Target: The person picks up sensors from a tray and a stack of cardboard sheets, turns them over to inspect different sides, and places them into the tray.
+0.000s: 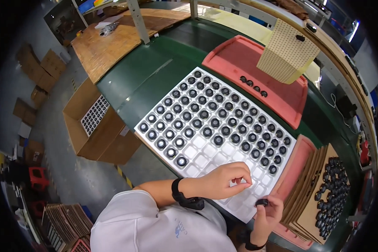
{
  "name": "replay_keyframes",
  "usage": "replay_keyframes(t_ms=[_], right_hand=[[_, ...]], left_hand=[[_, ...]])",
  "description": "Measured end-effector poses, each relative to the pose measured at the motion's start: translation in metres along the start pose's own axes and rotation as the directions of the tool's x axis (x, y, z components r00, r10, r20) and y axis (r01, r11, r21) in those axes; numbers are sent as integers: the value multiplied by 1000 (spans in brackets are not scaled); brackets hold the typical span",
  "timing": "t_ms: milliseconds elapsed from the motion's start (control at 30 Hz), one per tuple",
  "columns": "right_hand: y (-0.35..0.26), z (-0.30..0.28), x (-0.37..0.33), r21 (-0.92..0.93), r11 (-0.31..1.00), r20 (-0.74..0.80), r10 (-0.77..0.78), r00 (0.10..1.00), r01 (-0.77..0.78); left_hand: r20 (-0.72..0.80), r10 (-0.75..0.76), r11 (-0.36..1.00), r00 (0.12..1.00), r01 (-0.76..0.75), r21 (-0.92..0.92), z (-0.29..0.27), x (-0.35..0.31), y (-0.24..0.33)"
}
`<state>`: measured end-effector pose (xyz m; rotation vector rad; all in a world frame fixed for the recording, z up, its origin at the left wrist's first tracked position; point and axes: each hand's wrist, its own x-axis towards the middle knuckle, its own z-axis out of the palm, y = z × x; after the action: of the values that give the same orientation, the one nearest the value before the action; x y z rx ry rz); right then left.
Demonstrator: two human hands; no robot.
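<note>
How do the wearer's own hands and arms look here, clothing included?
The left hand and right hand are ungloved. The left wears a black wrist strap with a bulky dark piece; the right, a black wristband. The left sleeve is pale and short.

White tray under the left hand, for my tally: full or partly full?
Partly full: the white tray holds many black parts, yet some pockets are bare.

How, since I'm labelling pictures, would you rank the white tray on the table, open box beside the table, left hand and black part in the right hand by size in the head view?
1. White tray
2. Open box
3. Left hand
4. Black part
Apparent size only; the box looks farther away.
</note>
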<state>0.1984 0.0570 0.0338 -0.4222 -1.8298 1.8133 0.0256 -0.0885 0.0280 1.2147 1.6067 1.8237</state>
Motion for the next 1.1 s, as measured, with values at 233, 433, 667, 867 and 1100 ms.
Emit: replay_keyframes(t_ms=[233, 433, 667, 867, 1100], right_hand=[[18, 29, 29, -44, 998, 195, -37, 980, 47], [17, 31, 25, -157, 969, 200, -156, 967, 189], [27, 32, 17, -270, 927, 144, -227, 963, 259], [31, 31, 11, -338, 865, 159, -336, 928, 371], [29, 31, 9, -327, 885, 80, -325, 942, 333]], left_hand=[[-74, 31, 995, 997, -24, 92, -15, -9, -2], [-21, 10, 998, 1000, -9, 64, -14, -12, 4], [123, -71, 986, 990, 51, 158, -10, -8, -2], [227, -34, 984, 973, -8, 180, 0, -9, -12], [190, 33, 976, 981, -72, 204, 1, -8, -5]])
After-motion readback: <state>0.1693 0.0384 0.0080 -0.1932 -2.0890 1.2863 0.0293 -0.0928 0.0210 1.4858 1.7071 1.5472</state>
